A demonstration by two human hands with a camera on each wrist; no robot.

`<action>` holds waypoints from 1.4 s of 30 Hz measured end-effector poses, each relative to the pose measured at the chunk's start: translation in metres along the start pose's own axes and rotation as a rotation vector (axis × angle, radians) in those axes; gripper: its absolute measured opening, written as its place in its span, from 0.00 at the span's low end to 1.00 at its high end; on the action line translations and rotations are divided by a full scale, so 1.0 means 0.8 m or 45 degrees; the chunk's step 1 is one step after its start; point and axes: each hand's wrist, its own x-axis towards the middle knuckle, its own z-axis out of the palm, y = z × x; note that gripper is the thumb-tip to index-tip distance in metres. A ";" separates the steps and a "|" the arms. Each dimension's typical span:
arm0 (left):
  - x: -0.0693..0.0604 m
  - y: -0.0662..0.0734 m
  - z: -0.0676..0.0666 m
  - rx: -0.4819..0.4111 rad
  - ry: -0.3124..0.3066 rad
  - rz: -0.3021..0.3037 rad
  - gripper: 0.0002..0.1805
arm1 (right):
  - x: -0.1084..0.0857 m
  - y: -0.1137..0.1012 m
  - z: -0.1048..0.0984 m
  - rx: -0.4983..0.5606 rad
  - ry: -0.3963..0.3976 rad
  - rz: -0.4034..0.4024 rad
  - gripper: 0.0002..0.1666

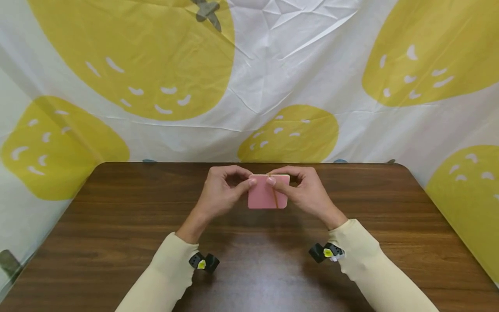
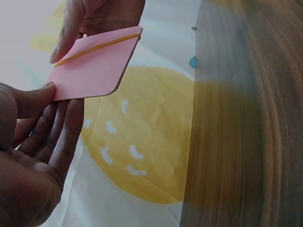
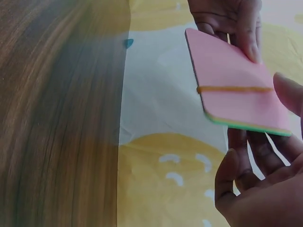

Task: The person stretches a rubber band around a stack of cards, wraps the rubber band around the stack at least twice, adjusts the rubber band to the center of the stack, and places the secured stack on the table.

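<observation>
A thin pink card stack (image 1: 260,196) with rounded corners is held up above the table between both hands. An orange-brown rubber band (image 3: 236,89) runs across it, nearer its right side. Green and yellow layers show along one edge in the right wrist view. My left hand (image 1: 218,193) pinches the left upper corner, thumb on the near face and fingers behind. With its thumb beside the band, my right hand (image 1: 312,195) pinches the right upper part. The back of the stack is hidden.
Below the hands lies a dark brown wooden table (image 1: 117,242) with rounded far corners. A white cloth (image 1: 273,86) with yellow fruit shapes hangs behind the table and at its sides. Each sleeve carries a small black camera (image 1: 210,262) near the wrist.
</observation>
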 end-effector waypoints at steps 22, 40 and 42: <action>0.008 0.004 -0.016 -0.107 0.100 -0.135 0.06 | -0.013 0.016 -0.003 -0.035 -0.062 0.087 0.04; -0.004 -0.012 -0.014 -0.025 -0.186 -0.283 0.06 | -0.007 0.014 -0.005 -0.056 0.020 0.096 0.06; -0.005 -0.010 -0.014 -0.021 -0.173 -0.285 0.05 | -0.007 0.014 -0.004 -0.051 0.018 0.102 0.06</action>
